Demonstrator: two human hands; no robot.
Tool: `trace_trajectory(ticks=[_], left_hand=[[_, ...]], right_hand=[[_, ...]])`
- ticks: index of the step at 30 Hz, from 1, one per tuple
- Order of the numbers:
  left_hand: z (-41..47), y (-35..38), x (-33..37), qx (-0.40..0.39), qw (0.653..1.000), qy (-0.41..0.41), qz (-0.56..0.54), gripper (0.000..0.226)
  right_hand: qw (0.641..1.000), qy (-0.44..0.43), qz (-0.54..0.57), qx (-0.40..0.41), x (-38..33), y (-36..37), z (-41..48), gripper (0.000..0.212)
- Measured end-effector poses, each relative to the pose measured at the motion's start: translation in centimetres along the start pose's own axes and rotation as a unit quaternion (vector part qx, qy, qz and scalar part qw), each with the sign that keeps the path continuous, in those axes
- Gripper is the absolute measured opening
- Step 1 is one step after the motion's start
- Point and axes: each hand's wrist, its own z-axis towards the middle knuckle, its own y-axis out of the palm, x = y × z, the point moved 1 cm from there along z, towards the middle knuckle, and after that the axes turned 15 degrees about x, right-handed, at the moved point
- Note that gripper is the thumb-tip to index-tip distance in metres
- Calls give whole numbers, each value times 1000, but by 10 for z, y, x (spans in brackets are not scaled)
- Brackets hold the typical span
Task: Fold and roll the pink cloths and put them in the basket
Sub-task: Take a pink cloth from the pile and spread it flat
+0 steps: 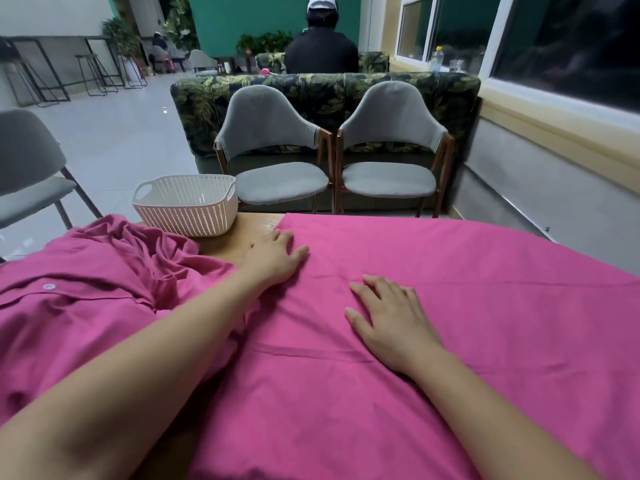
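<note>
A large pink cloth [467, 306] lies spread flat over most of the wooden table [249, 230]. My left hand [273, 258] rests flat on the cloth's far left edge, fingers straight. Nearer the middle of the same cloth, my right hand [391, 323] presses down with its fingers spread. A second pink cloth [90, 299], crumpled and showing a white snap button, sits in a heap at the left. The white slotted basket [187, 204] stands at the table's far left corner and looks empty.
Two grey chairs [277, 161] stand just beyond the table's far edge, backed by a leaf-patterned sofa [325, 95]. Another grey chair [31, 174] is at the left. A wall with windows [554, 64] runs along the right. A person [322, 39] sits far behind.
</note>
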Motion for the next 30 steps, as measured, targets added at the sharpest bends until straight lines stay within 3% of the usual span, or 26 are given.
trace_trajectory(ticks=[4, 9, 12, 16, 22, 25, 28, 30], left_hand=[[29, 0, -8, -29, 998, -43, 18, 64], [74, 13, -14, 77, 980, -129, -129, 43], [104, 19, -16, 45, 979, -165, -110, 45], [131, 26, -7, -2, 991, -118, -55, 32], [147, 13, 10, -6, 979, -162, -127, 29], [154, 15, 7, -40, 928, -258, -267, 8], [157, 23, 3, -128, 817, -368, -425, 13], [158, 29, -1, -128, 776, -389, -480, 19]], right_hand=[[1000, -5, 15, -5, 2, 2, 8, 63], [1000, -6, 25, -6, 6, 5, 13, 62], [1000, -2, 30, -9, 8, 5, 12, 62], [999, -1, 35, -12, 9, 5, 13, 63], [1000, -6, 27, -11, 7, 2, 13, 64], [999, -4, 30, -12, 7, 2, 12, 65], [999, -5, 28, -13, 8, 3, 11, 65], [999, -5, 32, -12, 8, 3, 11, 65]])
